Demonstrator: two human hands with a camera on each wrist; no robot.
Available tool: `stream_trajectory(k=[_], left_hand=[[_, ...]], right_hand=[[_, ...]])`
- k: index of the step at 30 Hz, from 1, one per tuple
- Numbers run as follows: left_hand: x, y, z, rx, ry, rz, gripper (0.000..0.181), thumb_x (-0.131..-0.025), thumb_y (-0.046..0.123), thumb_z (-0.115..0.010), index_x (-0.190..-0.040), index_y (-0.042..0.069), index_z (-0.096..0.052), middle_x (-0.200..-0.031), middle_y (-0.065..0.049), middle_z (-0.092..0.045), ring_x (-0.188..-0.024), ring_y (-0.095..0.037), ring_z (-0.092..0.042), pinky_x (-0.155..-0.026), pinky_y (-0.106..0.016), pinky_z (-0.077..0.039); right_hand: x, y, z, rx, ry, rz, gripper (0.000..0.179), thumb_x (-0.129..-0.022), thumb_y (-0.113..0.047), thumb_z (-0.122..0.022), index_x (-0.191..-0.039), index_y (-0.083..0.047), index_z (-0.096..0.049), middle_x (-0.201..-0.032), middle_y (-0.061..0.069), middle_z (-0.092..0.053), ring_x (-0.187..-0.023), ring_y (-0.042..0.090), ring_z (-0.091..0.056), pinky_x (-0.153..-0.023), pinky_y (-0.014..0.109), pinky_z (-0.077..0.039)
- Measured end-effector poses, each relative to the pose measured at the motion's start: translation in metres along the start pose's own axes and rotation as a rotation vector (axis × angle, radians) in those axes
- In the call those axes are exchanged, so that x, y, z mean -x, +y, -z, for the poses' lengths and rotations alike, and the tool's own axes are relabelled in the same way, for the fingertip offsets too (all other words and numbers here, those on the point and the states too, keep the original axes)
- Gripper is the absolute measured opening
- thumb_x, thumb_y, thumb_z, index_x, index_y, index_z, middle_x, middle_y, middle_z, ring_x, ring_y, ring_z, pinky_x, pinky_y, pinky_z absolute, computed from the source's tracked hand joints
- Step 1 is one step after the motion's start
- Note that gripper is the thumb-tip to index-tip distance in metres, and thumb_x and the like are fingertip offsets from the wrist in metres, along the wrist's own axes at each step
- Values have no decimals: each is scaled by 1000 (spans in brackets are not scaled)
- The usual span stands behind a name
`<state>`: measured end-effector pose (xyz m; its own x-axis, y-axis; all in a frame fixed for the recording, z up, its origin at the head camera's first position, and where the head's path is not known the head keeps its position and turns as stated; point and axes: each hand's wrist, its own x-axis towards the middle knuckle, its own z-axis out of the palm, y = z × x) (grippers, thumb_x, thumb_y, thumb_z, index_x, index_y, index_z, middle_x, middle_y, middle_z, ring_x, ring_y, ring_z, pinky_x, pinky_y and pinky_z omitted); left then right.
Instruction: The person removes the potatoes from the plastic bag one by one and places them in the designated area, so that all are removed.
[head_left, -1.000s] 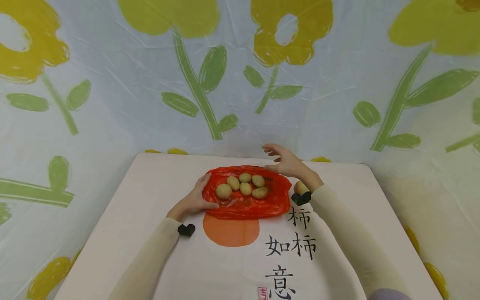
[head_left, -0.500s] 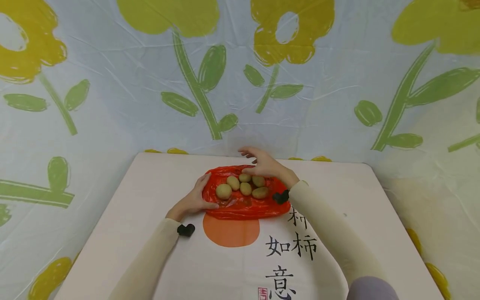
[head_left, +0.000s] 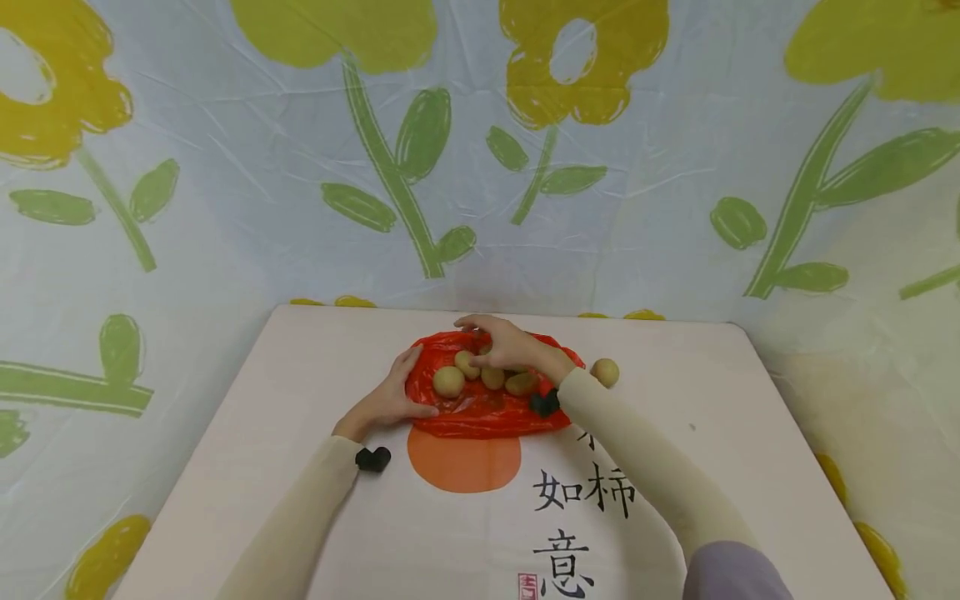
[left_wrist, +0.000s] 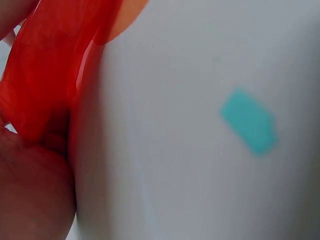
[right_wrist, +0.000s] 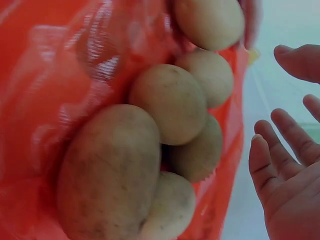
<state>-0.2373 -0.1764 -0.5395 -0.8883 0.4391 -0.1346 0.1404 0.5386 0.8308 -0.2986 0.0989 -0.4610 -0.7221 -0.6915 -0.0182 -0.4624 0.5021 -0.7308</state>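
Observation:
An opened red plastic bag (head_left: 480,427) lies on the table with several potatoes (head_left: 448,382) resting in it. My left hand (head_left: 392,398) holds the bag's left end, thumb in front and fingers behind; in the left wrist view red film (left_wrist: 47,65) lies against this hand. Over the potatoes hovers my right hand (head_left: 506,343), thumb and fingers parted, partly covering them in the head view. The right wrist view has the same hand (right_wrist: 295,185) beside the potatoes (right_wrist: 112,172), apart from them, with nothing in its grasp.
A lone potato (head_left: 605,372) sits on the table right of the bag, near my right forearm. The pale table (head_left: 300,350) bears an orange circle (head_left: 463,467) and black characters (head_left: 562,492). A flower-patterned cloth (head_left: 285,192) hangs behind.
My right hand has moved left and lower, from the bag's right side to over the potatoes. The lone potato now shows fully. My left hand has stayed on the bag.

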Motion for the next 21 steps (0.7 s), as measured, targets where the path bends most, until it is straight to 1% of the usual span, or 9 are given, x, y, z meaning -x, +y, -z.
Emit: stream_trajectory(k=[2,4,8,12,14,15,18,21], left_hand=[[1,-1,0,4,3,-5,123,-79,35,-87,-167,13,-4,-172,-15,0,-157,-42,-9,-123,-66,-22],[1,-2,0,17,3,-6,124,-78,34,-88,-167,15,-4,-172,-14,-1,-157,-41,-9,-123,-66,-21],[1,-3,-1,34,-4,-7,125,-78,35,-88,-167,19,-3,-172,-13,0,-158,-40,-9,-124,-65,-20],[0,-3,-1,33,-1,-7,124,-78,36,-88,-167,19,-3,-172,-12,0,-158,-40,-8,-123,-66,-20],[0,-3,-1,34,2,-13,123,-79,36,-87,-167,19,-3,-172,-12,0,-158,-40,-8,-123,-67,-21],[0,-3,-1,37,3,-17,123,-79,35,-87,-167,18,-4,-172,-13,0,-158,-41,-8,-123,-67,-21],[0,-3,-1,38,6,-23,122,-79,35,-87,-167,19,-4,-172,-13,-2,-157,-41,-9,-123,-66,-22],[0,-3,-1,33,5,-23,122,-79,35,-86,-167,18,-4,-172,-13,-2,-157,-41,-10,-123,-66,-23]], right_hand=[[0,-1,-4,1,-18,-4,68,-91,-12,-77,-152,-11,-47,-150,17,-53,-130,37,-55,-109,55,-48],[2,-1,-9,-23,-27,-19,68,-91,-13,-77,-152,-11,-46,-150,17,-53,-128,36,-56,-110,56,-47],[6,3,-15,-79,-22,-50,67,-91,-14,-77,-152,-11,-47,-148,15,-56,-129,32,-55,-112,57,-45],[2,2,-21,-62,-31,-26,64,-91,-15,-77,-149,-12,-51,-145,11,-59,-127,28,-57,-109,50,-49],[0,0,-23,-52,-45,-33,63,-90,-17,-79,-148,-14,-54,-144,9,-60,-125,26,-56,-107,47,-50],[-1,0,-25,-40,-50,-33,63,-90,-19,-80,-147,-14,-55,-144,8,-60,-125,25,-57,-108,47,-50],[-2,-1,-29,-55,-76,-76,62,-89,-24,-80,-146,-18,-56,-144,4,-60,-124,23,-55,-108,49,-48],[-4,-1,-33,-13,-81,-80,60,-89,-28,-79,-145,-21,-57,-141,1,-61,-121,19,-57,-106,50,-49]])
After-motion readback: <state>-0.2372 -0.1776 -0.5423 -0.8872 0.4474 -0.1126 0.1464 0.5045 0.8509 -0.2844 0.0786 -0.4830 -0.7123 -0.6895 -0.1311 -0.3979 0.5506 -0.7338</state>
